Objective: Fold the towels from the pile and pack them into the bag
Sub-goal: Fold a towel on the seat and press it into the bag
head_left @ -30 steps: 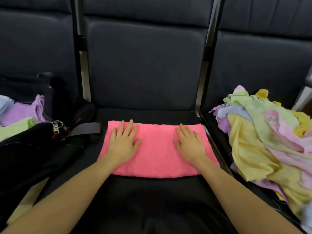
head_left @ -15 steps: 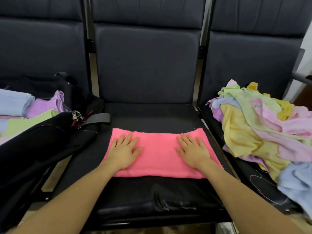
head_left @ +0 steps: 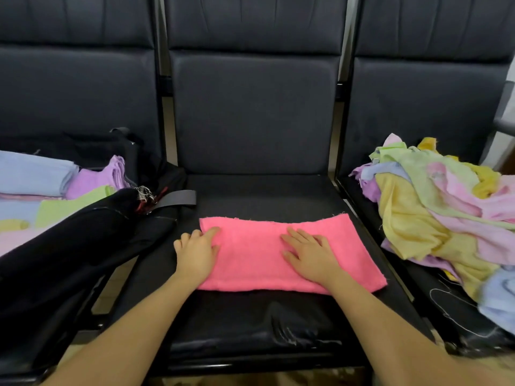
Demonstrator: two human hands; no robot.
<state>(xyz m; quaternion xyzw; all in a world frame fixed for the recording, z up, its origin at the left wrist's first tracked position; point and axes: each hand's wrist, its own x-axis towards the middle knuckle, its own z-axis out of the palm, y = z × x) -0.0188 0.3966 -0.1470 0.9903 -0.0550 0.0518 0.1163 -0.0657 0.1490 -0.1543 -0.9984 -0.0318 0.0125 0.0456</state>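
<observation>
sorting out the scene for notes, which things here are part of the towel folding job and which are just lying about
Part of the job:
pink towel
towel pile
black bag
folded towels
left hand
right hand

Just lying about:
chair seats
loose thread

text: none readable | labels: none | brands: none | numbers: none | signs: none

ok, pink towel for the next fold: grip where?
Probably the left short edge of the pink towel, from the left. It lies flat as a wide strip; the left hand sits at that edge, and the right hand rests flat as anchor.
</observation>
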